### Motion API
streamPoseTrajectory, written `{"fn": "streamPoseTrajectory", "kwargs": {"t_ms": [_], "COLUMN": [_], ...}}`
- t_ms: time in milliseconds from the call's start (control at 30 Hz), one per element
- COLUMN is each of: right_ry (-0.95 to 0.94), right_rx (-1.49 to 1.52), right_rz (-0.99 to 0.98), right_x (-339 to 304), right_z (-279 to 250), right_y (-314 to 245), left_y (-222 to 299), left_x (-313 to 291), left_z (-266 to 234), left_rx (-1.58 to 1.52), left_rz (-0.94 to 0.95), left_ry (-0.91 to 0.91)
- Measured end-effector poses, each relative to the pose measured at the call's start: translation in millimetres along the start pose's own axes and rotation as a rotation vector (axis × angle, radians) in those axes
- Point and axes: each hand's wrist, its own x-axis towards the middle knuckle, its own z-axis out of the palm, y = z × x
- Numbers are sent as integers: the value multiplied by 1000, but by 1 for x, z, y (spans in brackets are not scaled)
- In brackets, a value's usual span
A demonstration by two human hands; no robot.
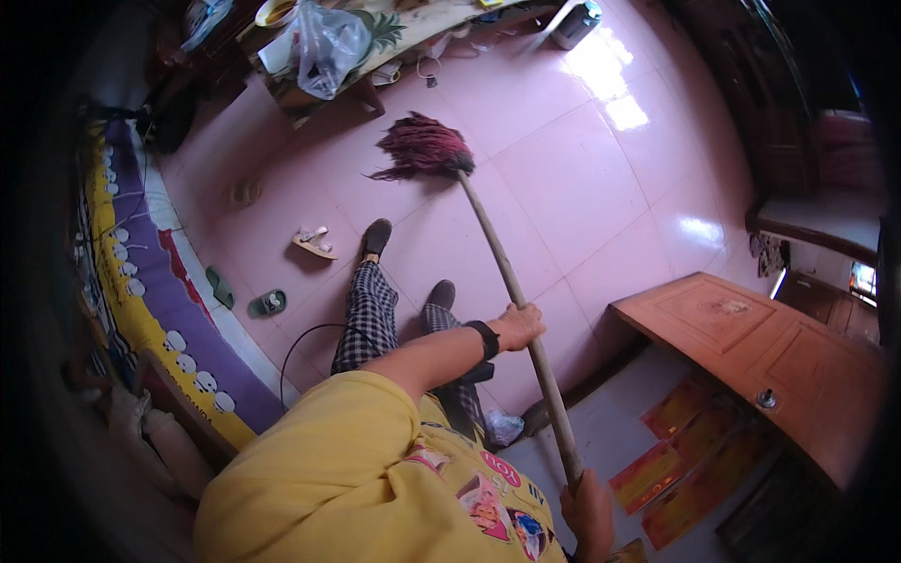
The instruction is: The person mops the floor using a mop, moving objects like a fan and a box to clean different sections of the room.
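Mop in L+R fingers; plastic bag on tbl, contents unclr

A pink tiled floor is seen. On it a dark red mop head is spread near twelve o'clock, a pale sandal is placed between nine and ten, and green slippers are left at nine. At eleven, a clear plastic bag is borne by a table.
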Motion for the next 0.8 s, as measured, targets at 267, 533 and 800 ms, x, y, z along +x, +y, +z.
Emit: {"fn": "streamPoseTrajectory", "kwargs": {"t_ms": [267,533,800], "right_ry": [-162,-61,17], "right_rx": [-34,-101,-63], "right_rz": [290,162,9], "right_x": [-76,-110,-75], "right_z": [-8,-57,-115], "right_y": [50,86,16], "left_y": [109,156,100], "left_x": [53,42,-34], "left_z": [41,41,-13], "left_rx": [-134,-153,-296], "left_rz": [283,319,11], "left_ry": [-107,-168,-68]}}
